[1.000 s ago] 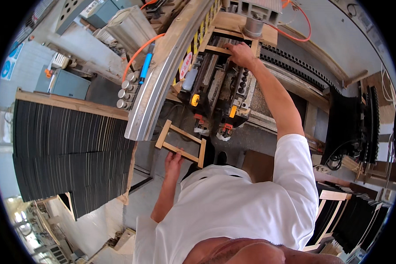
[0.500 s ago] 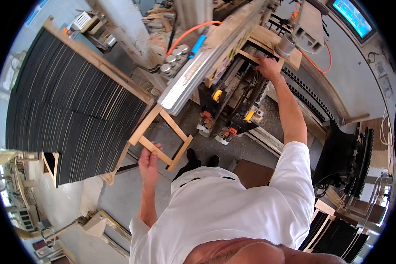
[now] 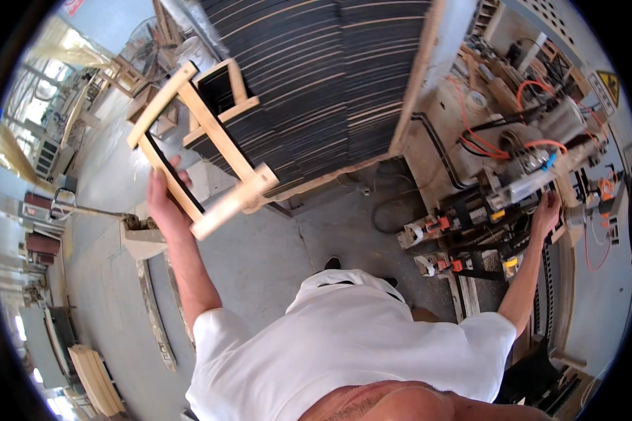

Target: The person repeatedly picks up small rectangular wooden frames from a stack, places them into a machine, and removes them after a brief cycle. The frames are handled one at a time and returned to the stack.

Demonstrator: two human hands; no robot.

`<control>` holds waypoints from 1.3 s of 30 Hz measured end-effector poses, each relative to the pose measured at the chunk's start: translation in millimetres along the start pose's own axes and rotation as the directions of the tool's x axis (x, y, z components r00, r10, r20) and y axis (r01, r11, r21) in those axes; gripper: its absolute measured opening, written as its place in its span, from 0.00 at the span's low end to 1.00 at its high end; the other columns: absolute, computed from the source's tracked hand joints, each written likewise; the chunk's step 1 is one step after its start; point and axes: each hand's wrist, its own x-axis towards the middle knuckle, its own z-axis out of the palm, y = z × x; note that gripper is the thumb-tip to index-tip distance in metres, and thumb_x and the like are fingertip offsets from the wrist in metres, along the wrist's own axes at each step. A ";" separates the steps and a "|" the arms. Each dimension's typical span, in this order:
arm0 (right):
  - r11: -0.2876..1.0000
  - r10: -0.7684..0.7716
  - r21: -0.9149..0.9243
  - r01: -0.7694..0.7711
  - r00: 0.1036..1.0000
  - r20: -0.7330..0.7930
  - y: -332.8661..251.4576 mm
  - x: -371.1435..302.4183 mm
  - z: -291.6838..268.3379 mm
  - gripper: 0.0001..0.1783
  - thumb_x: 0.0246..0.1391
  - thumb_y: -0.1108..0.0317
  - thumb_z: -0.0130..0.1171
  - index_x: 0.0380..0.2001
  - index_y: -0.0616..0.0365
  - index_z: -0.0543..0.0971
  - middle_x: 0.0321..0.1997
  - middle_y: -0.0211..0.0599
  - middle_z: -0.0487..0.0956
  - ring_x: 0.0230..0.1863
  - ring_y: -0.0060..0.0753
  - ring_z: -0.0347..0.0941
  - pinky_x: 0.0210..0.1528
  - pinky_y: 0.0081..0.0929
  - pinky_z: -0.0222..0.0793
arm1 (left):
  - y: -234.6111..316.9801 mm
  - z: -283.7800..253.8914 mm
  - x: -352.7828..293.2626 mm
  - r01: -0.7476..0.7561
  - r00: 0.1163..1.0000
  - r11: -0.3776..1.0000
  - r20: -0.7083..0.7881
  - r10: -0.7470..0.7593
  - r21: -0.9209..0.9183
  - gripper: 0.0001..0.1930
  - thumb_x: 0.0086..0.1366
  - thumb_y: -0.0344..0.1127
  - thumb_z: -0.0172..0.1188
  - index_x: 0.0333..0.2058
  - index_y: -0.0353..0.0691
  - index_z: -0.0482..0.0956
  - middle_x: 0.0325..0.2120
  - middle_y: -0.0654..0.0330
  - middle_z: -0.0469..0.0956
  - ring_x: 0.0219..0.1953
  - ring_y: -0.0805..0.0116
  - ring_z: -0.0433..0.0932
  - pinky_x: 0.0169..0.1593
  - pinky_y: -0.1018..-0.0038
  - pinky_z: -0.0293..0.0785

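My left hand [image 3: 167,203] is closed round one rail of a light wooden frame [image 3: 218,133] with black inner edges. The frame is lifted and tilted at the left, in front of a tall stack of black-edged frames [image 3: 330,77]; its near end is smeared by motion. At the far right my right arm reaches out to a machine, with my right hand [image 3: 546,212] beside its metal head [image 3: 527,186]. The fingers there are curled together, and whatever is in them is hidden.
Clamps with red and yellow parts [image 3: 442,223] jut from the machine toward my feet. Orange air hoses [image 3: 484,149] loop above it. One wooden frame [image 3: 239,88] sticks out at the stack's left end. Long boards [image 3: 156,316] lie on the floor at the left.
My view has swung left, toward the stack. My left hand has carried the wooden frame out leftward, away from the machine. My right hand stays at the machine.
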 end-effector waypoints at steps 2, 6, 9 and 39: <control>0.967 -0.021 0.251 0.033 0.999 -0.050 -39.6 -36.2 11.4 0.21 0.61 0.70 0.55 0.56 0.64 0.71 0.52 0.47 0.77 0.53 0.36 0.75 0.53 0.31 0.70 | -3.0 -38.4 67.7 0.104 0.994 0.992 -0.013 -0.105 -0.064 0.18 0.73 0.38 0.43 0.49 0.28 0.71 0.42 0.53 0.79 0.30 0.71 0.74 0.33 0.75 0.72; 0.881 0.010 0.474 0.019 0.998 -0.060 -130.0 -134.4 10.3 0.27 0.60 0.76 0.53 0.62 0.66 0.61 0.57 0.46 0.73 0.55 0.36 0.72 0.57 0.28 0.66 | -36.6 -70.0 189.7 0.267 0.958 0.955 0.074 -0.278 0.125 0.18 0.72 0.37 0.43 0.48 0.28 0.74 0.34 0.56 0.78 0.30 0.71 0.75 0.34 0.75 0.74; 0.813 -0.003 0.581 0.025 0.999 -0.039 -164.9 -207.6 2.7 0.25 0.61 0.74 0.54 0.60 0.66 0.64 0.51 0.43 0.77 0.44 0.28 0.75 0.50 0.24 0.70 | -69.3 -74.7 248.1 0.347 0.906 0.898 0.151 -0.396 0.272 0.17 0.71 0.39 0.45 0.44 0.29 0.76 0.30 0.57 0.78 0.26 0.70 0.75 0.32 0.74 0.75; 0.469 0.213 -0.820 -0.327 0.943 -0.254 -149.3 -313.4 -386.9 0.18 0.52 0.61 0.63 0.43 0.58 0.76 0.46 0.43 0.78 0.48 0.50 0.74 0.48 0.43 0.70 | -264.5 165.9 -201.7 0.214 -0.234 0.787 0.813 -0.534 0.579 0.17 0.71 0.34 0.51 0.55 0.33 0.71 0.44 0.53 0.79 0.41 0.69 0.80 0.44 0.74 0.78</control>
